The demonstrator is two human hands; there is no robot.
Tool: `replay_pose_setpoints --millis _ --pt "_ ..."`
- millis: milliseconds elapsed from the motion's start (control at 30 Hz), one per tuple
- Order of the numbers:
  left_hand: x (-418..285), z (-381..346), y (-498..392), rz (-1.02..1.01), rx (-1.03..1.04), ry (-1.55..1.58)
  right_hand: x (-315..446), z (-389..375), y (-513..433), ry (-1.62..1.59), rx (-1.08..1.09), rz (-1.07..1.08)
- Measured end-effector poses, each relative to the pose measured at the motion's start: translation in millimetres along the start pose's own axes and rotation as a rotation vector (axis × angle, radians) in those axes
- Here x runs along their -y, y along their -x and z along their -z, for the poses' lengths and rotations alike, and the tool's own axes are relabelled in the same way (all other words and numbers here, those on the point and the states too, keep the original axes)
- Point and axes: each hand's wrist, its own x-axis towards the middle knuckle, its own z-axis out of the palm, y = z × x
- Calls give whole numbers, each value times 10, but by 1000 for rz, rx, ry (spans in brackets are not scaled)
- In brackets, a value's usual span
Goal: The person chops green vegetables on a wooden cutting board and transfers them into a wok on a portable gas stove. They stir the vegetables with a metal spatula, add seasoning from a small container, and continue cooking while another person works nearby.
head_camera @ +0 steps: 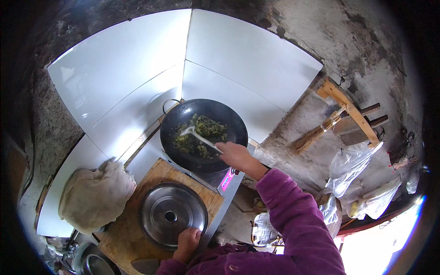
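My right hand (237,157) grips the handle of a metal spatula (205,141), its head down among chopped green vegetables (206,127). The greens lie in a dark wok (237,132) with a loop handle at its far left. The wok sits on an induction cooker (220,182) with a lit panel along its front. My left hand (188,242), fingers curled, is at the near rim of a round stainless steel lid (156,209); whether it grips the rim is hidden. The lid lies on a wooden cutting board (120,237).
A blade (146,265) lies at the board's near edge. Left of the board is a cloth-covered bundle (98,197), with a metal basin (84,254) below it. White panels (227,82) meet behind the wok. A straw brush (312,135), cleavers (355,134) and plastic bags (350,168) hang at right.
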Motion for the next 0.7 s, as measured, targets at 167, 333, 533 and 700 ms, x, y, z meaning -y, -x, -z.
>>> replay_pose_setpoints --millis 167,333,533,700 --pt "141 -89 6 71 26 28 -57 214 371 80 198 -266" --pt "127 -119 -154 87 166 176 -273 597 907 -253 20 -370" --pt "-59 -82 -366 -108 97 210 -614 542 682 -499 9 -645" --pt "-22 -62 -310 -52 128 147 -796 66 71 -619 115 -628"
